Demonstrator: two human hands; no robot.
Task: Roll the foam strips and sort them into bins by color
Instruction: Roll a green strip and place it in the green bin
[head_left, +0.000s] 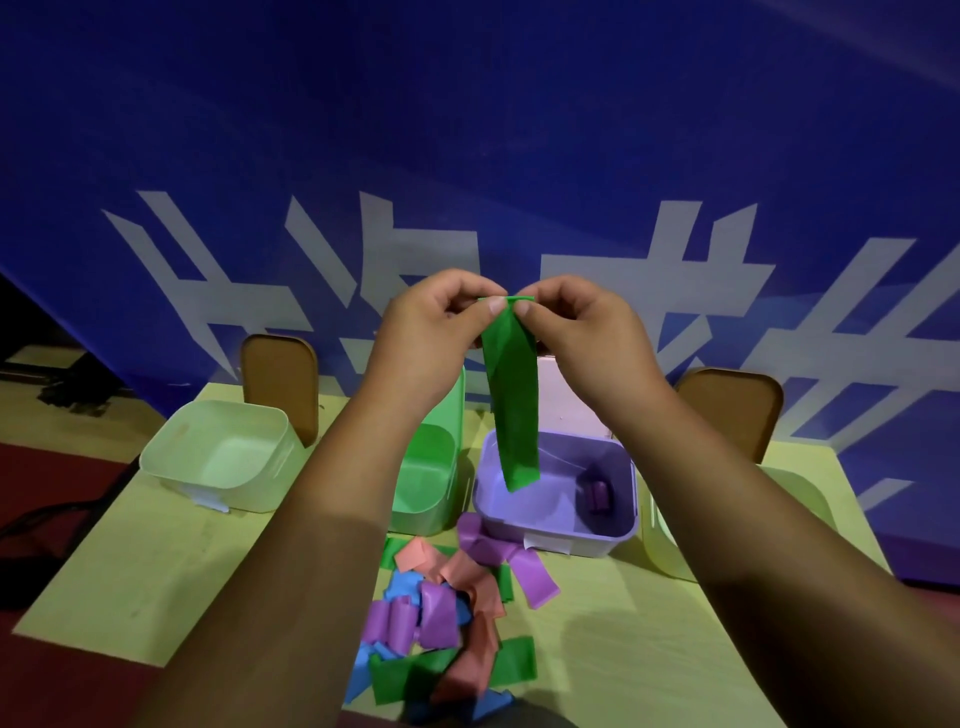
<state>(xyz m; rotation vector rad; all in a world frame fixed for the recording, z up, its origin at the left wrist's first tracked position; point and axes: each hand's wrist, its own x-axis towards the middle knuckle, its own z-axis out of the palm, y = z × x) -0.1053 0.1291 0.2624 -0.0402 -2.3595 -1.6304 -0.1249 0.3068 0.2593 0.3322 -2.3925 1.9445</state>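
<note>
Up in the air, a green foam strip (511, 410) hung straight down from its top end, which was pinched from both sides: the left hand (431, 322) held it between thumb and forefinger, and the right hand (576, 327) did the same just beside it, the other fingers of both curled in. The strip's loose lower end dangled over the purple bin (613, 540), where one small purple roll (597, 496) lay at the right. Left of that bin, close beside it, stood a green bin (421, 499), and a pale bin (239, 493) sat further left; another pale bin (670, 551) showed at the right, half hidden by the right forearm. Nearer, a jumbled pile of strips (441, 623) in green, purple, blue and salmon lay on the yellow table (156, 561). Behind stood a blue backdrop (467, 130) with large white characters.
</note>
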